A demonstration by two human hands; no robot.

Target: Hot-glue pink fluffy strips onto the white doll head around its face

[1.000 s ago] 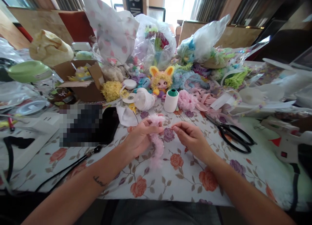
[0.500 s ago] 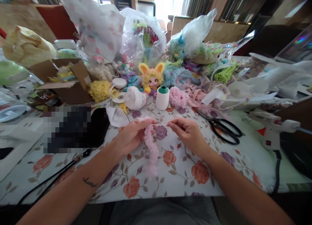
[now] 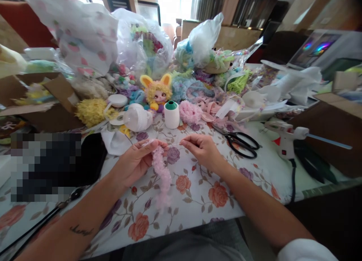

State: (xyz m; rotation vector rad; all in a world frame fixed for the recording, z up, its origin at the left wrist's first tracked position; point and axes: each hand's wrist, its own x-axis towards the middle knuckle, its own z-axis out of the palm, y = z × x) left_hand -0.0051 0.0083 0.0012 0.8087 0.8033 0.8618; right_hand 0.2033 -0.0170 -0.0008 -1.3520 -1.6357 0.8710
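Your left hand [image 3: 135, 159] pinches the fluffy pink strip [image 3: 161, 172], trailing toward five o'clock. Your right hand [image 3: 202, 150], at three o'clock, pinches thread [image 3: 174, 144].

- The left hand [image 3: 135, 161] pinches a fluffy pink strip [image 3: 161, 170], whose loose end hangs toward the near edge of the table [image 3: 195, 204].
- The right hand [image 3: 203, 150] pinches a thin thread [image 3: 174, 144] that stretches across to the left hand.
- Toward the far edge, a white spool [image 3: 171, 117] stands upright, with a clear bottle [image 3: 138, 118] to its left and a yellow-eared doll [image 3: 160, 95] behind it.
- Black scissors [image 3: 232, 137] lie right of the right hand; a glue gun [image 3: 284, 136] is nearer the right edge.
- Plastic bags [image 3: 85, 42] crowd the far edge.
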